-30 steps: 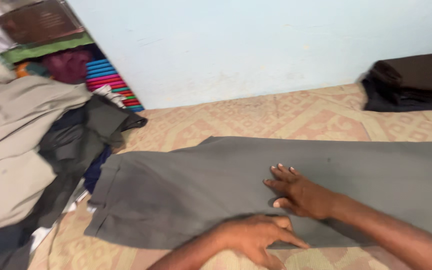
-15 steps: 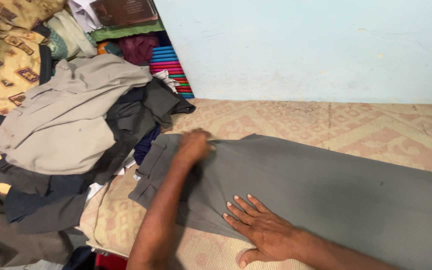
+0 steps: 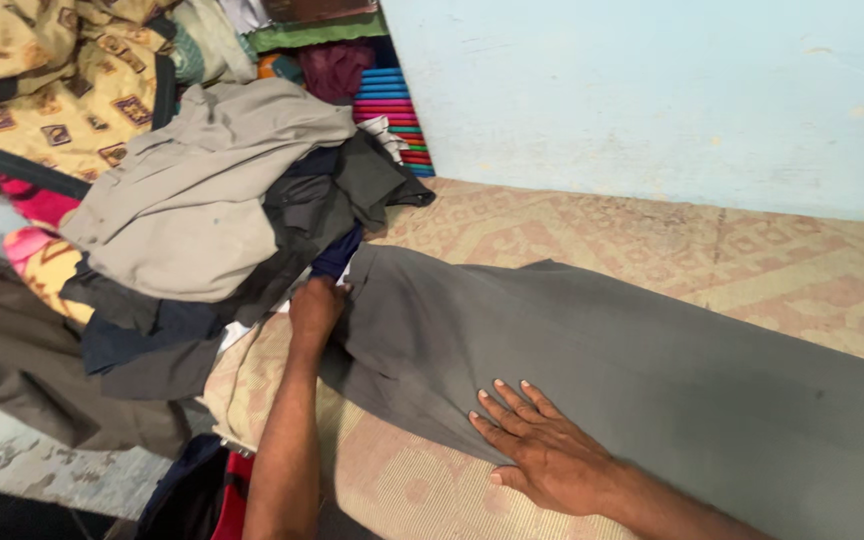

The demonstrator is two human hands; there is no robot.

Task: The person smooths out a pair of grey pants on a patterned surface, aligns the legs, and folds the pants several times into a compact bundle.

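1. A pair of grey trousers (image 3: 592, 350) lies flat in front of me on a patterned mat, waistband toward the left, the legs running off the right edge of view. The cloth is a smooth, matte woven fabric with few creases.
2. My left hand (image 3: 317, 308) is at the waistband end, fingers curled down onto the edge of the cloth. I cannot tell whether it pinches the fabric or only presses on it.
3. My right hand (image 3: 542, 450) lies open, palm down and fingers spread, flat on the near edge of the trousers, pressing rather than gripping.
4. The mat (image 3: 652, 235) is woven, beige with a faded pink geometric pattern, and looks rough and worn.
5. Just left of the waistband sits a loose heap of clothes (image 3: 212, 210): a pale khaki garment on top, dark grey and navy pieces beneath, all crumpled.
6. Behind the heap are a mustard-yellow patterned cloth (image 3: 52, 90) and a stack of bright striped fabric (image 3: 392, 105) against the wall.
7. The wall (image 3: 652, 90) is pale blue, plain and slightly scuffed.
8. The trouser hems are cut off, and the lower pieces in the heap are too tangled to make out.
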